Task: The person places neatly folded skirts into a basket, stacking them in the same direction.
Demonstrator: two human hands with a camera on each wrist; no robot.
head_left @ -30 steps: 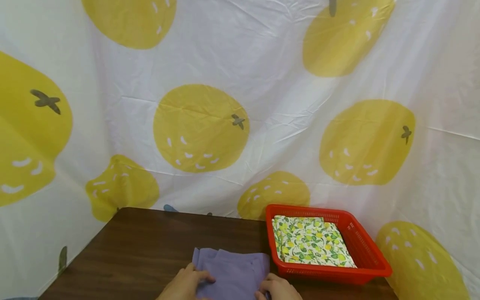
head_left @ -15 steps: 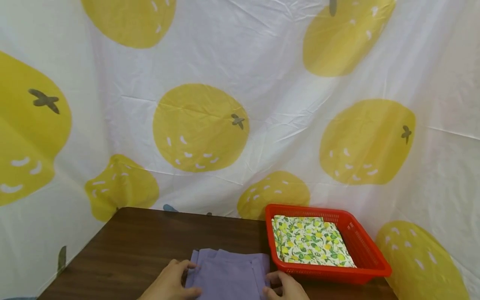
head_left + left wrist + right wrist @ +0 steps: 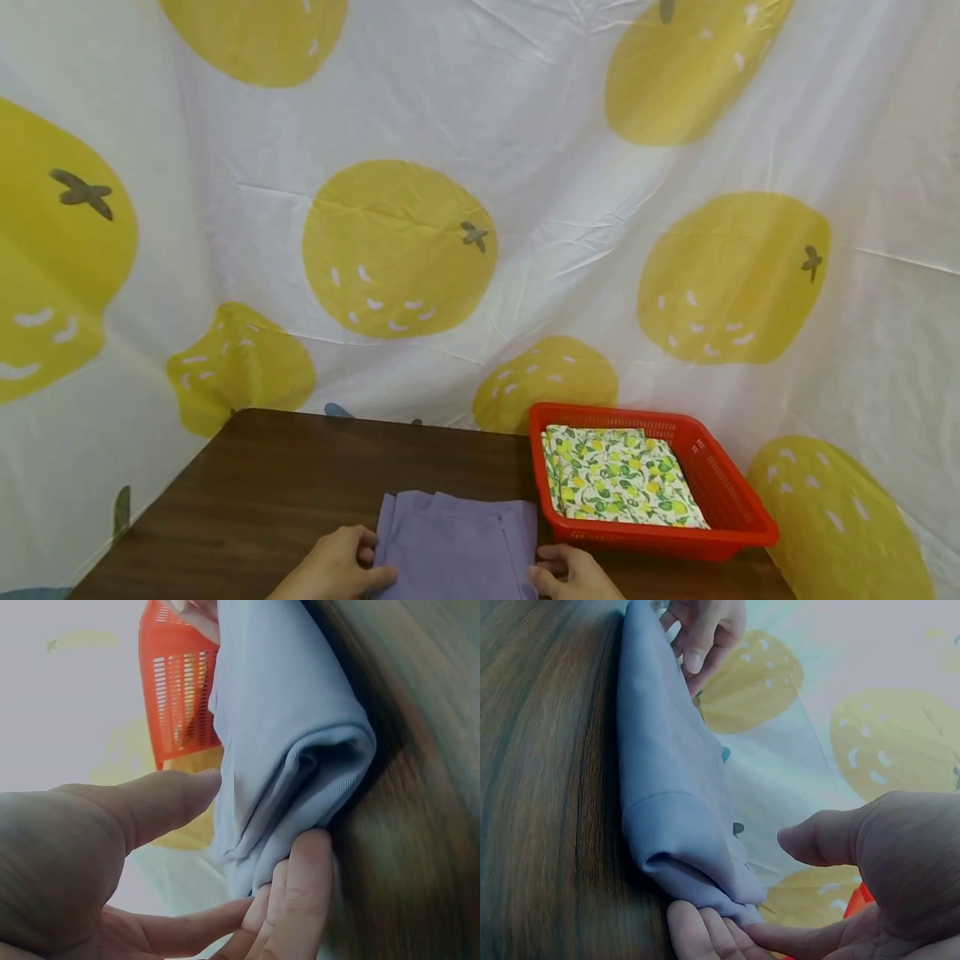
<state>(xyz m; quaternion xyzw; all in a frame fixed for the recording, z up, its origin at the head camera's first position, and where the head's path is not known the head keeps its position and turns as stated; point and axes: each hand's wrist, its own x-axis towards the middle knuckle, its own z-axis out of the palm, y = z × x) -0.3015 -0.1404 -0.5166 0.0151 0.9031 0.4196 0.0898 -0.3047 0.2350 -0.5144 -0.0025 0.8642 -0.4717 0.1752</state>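
A folded purple cloth [image 3: 453,546] lies in a thick, layered bundle at the front of the dark wooden table [image 3: 315,475]. My left hand [image 3: 333,562] is at its left side. In the left wrist view, the fingertips [image 3: 307,859] touch the lower folded edge and the thumb reaches over the top. On the opposite side, my right hand [image 3: 573,571] has its fingers at the cloth's right edge. The right wrist view shows those fingertips [image 3: 686,919] against the lower fold, the thumb held apart from the cloth. Several layers show at the open folds.
A red plastic basket [image 3: 738,508] with slotted walls stands right behind the cloth. Inside it lies a folded lemon-print cloth [image 3: 622,479], toward its left side. A white curtain [image 3: 555,275] with big yellow fruit hangs along the table's back and sides.
Both hands have moved outward from the top of the purple cloth to its side edges, the left one farther. The cloth now looks flatter and more squared. The basket has stayed put.
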